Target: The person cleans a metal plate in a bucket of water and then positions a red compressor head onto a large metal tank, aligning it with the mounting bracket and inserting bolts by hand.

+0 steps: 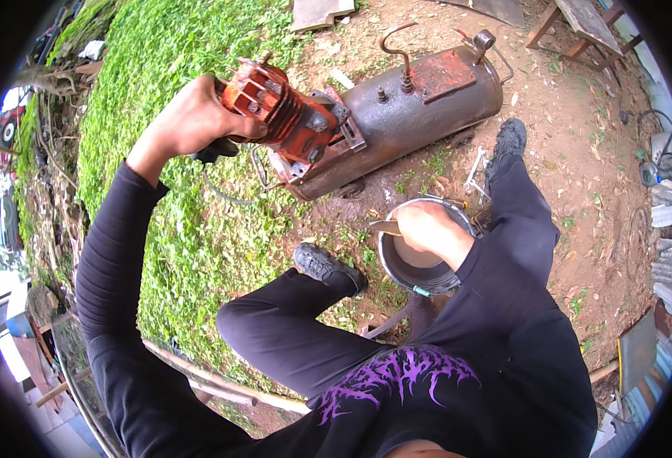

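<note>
My left hand (198, 118) is closed on the upper end of a red, finned compressor pump (294, 122), which is mounted on the left end of a dark, weathered air tank (382, 122) lying on its side. The fingertips are partly hidden behind the pump. My right hand (431, 227) is closed over a dark bucket (408, 282) standing between my legs, with brownish-grey contents. From its fingers sticks out a small flat brown piece (386, 227), whose kind I cannot make out.
Wrenches (475, 174) lie on the dirt by my right shoe (508, 139). A bent pipe (397, 46) and a gauge (485, 40) rise from the tank. Grass grows to the left. A wooden bench (580, 27) stands at far right, above metal sheets (668, 252).
</note>
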A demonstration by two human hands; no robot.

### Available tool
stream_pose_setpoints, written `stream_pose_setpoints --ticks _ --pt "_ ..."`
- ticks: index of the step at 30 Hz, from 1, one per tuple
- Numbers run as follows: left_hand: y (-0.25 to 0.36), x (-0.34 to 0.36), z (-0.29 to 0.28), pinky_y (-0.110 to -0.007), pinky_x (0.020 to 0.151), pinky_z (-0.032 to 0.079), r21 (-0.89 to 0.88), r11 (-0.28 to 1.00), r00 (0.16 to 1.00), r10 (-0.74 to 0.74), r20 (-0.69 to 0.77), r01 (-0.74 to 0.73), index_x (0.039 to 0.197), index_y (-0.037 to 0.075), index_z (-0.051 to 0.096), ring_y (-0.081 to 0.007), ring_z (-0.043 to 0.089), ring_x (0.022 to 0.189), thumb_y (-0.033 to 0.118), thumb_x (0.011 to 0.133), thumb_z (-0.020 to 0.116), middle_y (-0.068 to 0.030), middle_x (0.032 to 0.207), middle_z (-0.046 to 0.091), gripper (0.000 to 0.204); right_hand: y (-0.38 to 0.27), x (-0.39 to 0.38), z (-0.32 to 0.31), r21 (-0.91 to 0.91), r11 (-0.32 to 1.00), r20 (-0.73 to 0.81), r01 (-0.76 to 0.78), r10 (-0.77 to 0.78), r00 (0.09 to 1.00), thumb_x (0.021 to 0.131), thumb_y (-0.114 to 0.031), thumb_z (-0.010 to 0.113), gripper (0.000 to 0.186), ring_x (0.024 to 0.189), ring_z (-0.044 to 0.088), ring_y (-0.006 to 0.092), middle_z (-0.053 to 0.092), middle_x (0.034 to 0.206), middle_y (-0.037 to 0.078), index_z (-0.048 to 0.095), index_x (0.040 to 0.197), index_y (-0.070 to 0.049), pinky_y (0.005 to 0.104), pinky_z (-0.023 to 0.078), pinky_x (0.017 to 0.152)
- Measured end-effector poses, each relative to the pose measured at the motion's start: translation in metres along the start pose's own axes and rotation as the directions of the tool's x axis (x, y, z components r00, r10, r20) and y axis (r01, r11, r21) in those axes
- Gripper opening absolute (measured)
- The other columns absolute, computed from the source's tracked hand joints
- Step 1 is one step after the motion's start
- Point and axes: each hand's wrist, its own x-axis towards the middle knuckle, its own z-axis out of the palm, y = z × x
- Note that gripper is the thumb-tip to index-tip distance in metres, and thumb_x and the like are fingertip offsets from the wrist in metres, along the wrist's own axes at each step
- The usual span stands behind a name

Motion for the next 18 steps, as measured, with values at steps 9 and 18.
stream_pose_setpoints --ticks 9,18 --pt "-0.039 0.054 0.043 -0.032 0.082 0.057 0.097 0.991 0.985 -0.1 0.138 0.087 0.104 -0.01 0.058 -0.015 0.065 0.089 0.039 0.057 0.098 -0.0118 0.096 0.068 0.079 0.015 -0.005 0.03 0.232 0.971 -0.136 0.057 -0.026 0.99 0.089 -0.017 0.056 0.013 0.076 0.069 0.0382 0.068 0.076 0.016 0.067 0.085 -0.01 0.049 0.052 0.066" --pt "-0.09 0.042 0.056 -0.032 0.09 0.056 -0.042 0.998 0.998 -0.055 0.007 0.055 0.119 -0.008 0.054 -0.0155 0.067 0.096 0.031 0.058 0.099 -0.0124 0.105 0.071 0.085 -0.001 -0.009 0.003 0.076 0.983 -0.216 0.165 -0.145 0.966 0.088 -0.014 0.059 0.017 0.086 0.073 0.0373 0.074 0.088 0.017 0.073 0.092 -0.007 0.0487 0.058 0.077"
